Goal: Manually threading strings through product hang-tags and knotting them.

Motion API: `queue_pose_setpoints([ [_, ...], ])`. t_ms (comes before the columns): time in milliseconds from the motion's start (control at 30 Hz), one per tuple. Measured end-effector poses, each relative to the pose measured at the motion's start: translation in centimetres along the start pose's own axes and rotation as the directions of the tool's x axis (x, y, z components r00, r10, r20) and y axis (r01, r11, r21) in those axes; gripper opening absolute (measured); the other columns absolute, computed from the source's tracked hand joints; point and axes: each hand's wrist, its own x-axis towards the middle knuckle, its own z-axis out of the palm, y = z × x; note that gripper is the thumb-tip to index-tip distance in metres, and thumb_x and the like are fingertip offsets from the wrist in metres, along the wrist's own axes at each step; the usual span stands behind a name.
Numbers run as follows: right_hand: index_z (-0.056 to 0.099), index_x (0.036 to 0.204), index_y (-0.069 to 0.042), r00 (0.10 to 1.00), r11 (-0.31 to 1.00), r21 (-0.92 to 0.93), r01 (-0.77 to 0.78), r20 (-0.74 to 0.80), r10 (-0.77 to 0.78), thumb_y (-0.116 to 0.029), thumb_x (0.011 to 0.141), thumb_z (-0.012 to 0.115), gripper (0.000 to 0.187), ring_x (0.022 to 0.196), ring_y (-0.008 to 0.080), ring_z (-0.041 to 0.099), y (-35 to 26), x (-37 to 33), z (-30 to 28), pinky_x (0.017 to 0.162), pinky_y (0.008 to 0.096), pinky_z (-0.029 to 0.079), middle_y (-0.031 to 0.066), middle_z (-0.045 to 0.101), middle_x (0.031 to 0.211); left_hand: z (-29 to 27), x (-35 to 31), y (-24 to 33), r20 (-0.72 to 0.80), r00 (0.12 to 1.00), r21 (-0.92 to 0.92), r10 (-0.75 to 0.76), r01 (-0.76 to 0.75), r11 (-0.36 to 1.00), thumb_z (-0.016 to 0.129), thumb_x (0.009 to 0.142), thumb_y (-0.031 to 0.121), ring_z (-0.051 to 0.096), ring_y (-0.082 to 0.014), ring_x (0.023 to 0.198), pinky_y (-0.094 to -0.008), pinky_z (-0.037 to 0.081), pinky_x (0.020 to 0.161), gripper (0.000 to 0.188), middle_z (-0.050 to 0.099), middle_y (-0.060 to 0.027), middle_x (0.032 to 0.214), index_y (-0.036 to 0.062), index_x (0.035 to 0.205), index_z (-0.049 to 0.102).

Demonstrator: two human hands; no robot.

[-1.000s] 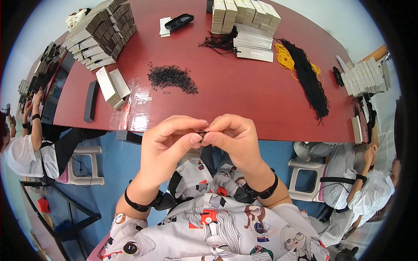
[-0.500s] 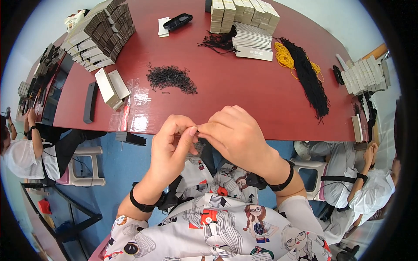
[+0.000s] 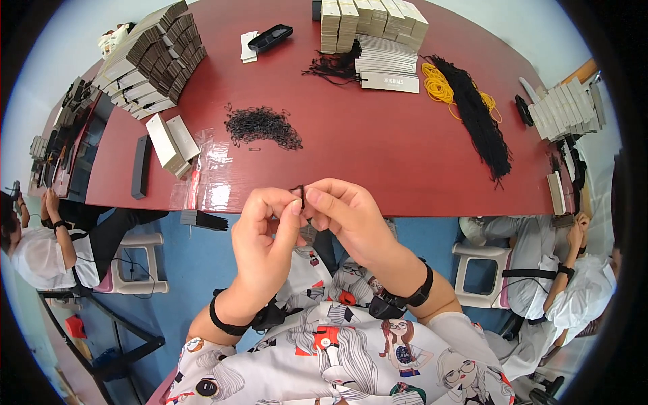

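Just past the near edge of the table, my two hands meet over my lap. The thumb and fingertips of my left hand (image 3: 264, 226) pinch a small black looped piece (image 3: 302, 194). My right hand (image 3: 349, 217) is closed on the same piece from the other side; whether it is a pin or cord is too small to tell. Beyond them on the tabletop lies a loose pile of small black wire pins (image 3: 263, 128), with one pin (image 3: 254, 149) lying apart at its near side.
On the red table (image 3: 364, 148) stand stacked card tags (image 3: 152, 61) at left and more tag stacks (image 3: 371, 20) at the back. A black cord bundle (image 3: 476, 115) lies over yellow elastic loops (image 3: 440, 84). A black tray (image 3: 271, 38) sits farther back. Other people work at both sides.
My right hand has turned and its knuckles have dropped, showing more of its thumb. The black piece now stands up visibly between my fingertips.
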Motion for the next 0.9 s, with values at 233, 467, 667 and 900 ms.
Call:
queue_pose_setpoints([
  [233,0.06,0.085,-0.001,0.997,0.96,-0.271,0.063,-0.035,-0.076,-0.013,0.083,0.062,0.012,0.063,0.0047,0.049,-1.7,-0.6,0.1,0.058,0.0198,0.04,-0.0005,0.058,0.074,-1.4,-0.3,0.7,0.036,0.995,0.119,-0.093,0.089,0.989,0.055,0.085,0.0,0.06,-0.0113,0.068,-0.0226,0.05,0.056,0.007,0.062,-0.009,0.081,-0.0002,0.091,0.052],
  [467,0.057,0.076,-0.003,0.922,0.399,-0.852,0.338,0.215,-0.322,-0.007,0.069,0.063,0.01,0.058,0.0148,0.053,-3.3,-1.0,0.4,0.053,0.0273,0.043,0.0055,0.055,0.066,-2.2,2.3,-1.6,0.418,0.755,0.366,0.506,-0.649,0.666,0.055,0.078,-0.005,0.058,-0.0296,0.088,-0.0333,0.047,0.071,0.015,0.057,-0.0188,0.098,0.0006,0.091,0.05],
  [667,0.055,0.07,-0.005,0.809,0.06,-0.865,0.499,0.44,-0.391,-0.006,0.065,0.063,0.01,0.059,0.0232,0.053,-4.0,-0.7,0.4,0.056,0.0324,0.042,0.0051,0.054,0.067,-1.3,1.2,-2.8,0.3,0.846,0.218,0.44,-0.51,0.832,0.052,0.082,-0.006,0.048,-0.0211,0.064,-0.0296,0.04,0.056,0.013,0.05,-0.0112,0.08,0.0011,0.092,0.049],
  [900,0.055,0.07,-0.008,0.563,-0.288,-0.728,0.622,0.671,-0.482,-0.006,0.061,0.066,0.014,0.057,0.0202,0.05,-4.7,-0.3,0.2,0.054,0.0309,0.04,0.0038,0.051,0.066,-0.1,-0.5,-1.7,0.008,0.935,0.195,0.353,-0.348,0.917,0.056,0.083,-0.003,0.04,-0.0042,0.056,-0.0193,0.032,0.05,0.007,0.049,-0.0018,0.07,0.0006,0.087,0.051],
])
